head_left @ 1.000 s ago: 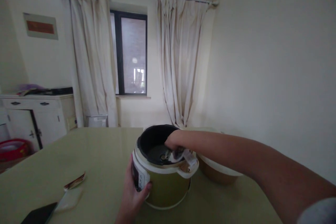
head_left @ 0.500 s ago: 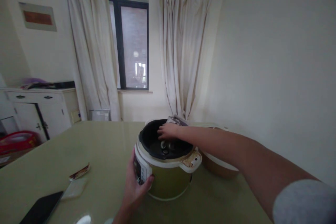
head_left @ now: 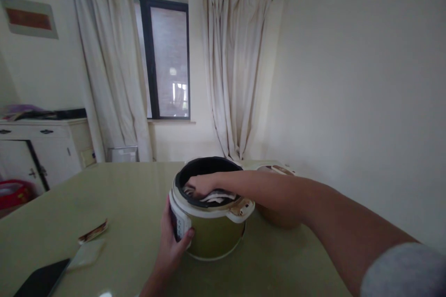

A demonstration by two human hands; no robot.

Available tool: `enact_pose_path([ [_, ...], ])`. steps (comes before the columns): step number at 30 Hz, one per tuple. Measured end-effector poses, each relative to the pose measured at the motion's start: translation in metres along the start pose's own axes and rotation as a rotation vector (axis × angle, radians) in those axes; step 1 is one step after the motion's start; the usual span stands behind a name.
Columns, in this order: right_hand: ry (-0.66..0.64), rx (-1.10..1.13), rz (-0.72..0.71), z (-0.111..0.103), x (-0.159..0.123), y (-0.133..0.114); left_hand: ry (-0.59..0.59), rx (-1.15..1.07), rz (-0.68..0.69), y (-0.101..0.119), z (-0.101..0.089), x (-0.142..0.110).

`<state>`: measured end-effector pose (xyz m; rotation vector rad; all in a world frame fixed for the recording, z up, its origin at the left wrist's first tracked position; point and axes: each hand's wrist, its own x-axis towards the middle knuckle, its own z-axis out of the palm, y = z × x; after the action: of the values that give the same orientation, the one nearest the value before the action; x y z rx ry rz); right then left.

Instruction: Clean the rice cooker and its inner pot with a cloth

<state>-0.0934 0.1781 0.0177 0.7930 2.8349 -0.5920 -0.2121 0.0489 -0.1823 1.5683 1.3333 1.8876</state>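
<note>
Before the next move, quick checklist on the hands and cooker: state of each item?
1. Cooker upright on the table: ok.
2. Left hand on the cooker's control-panel side: ok, thumb and fingers straddle the panel.
3. Right hand inside the cooker's open top with the cloth: ok.
4. Right hand's grip on the cloth: cannot tell, fingertips are hidden.
5. Side handle clean: not ok, brown marks show.
6. Cooker's inner bottom clean: cannot tell, hand and cloth hide it.
</note>
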Motion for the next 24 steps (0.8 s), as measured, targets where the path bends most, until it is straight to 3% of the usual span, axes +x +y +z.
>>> enact_pose_path([
  [3, 0.171, -0.153, 0.146, 0.002, 0.002, 0.002, 0.013, -0.037, -0.031, 0.001, 0.000, 0.001],
  [6, 0.224, -0.281, 0.171, -0.001, 0.000, 0.010, 0.018, -0.085, -0.086, 0.002, -0.002, 0.001],
  [9, 0.165, -0.374, 0.143, -0.009, -0.009, 0.023, 0.013, -0.094, -0.131, 0.004, -0.005, 0.001],
  [13, 0.066, -0.450, 0.209, -0.019, -0.032, 0.038, 0.017, -0.091, -0.139, 0.007, -0.006, 0.001],
  [18, -0.127, -0.385, 0.253, -0.023, -0.059, 0.041, 0.016, -0.119, -0.134, 0.011, -0.004, 0.001],
  [24, -0.289, -0.126, 0.026, -0.022, -0.054, 0.016, 0.020, -0.127, -0.125, 0.013, -0.002, 0.001],
])
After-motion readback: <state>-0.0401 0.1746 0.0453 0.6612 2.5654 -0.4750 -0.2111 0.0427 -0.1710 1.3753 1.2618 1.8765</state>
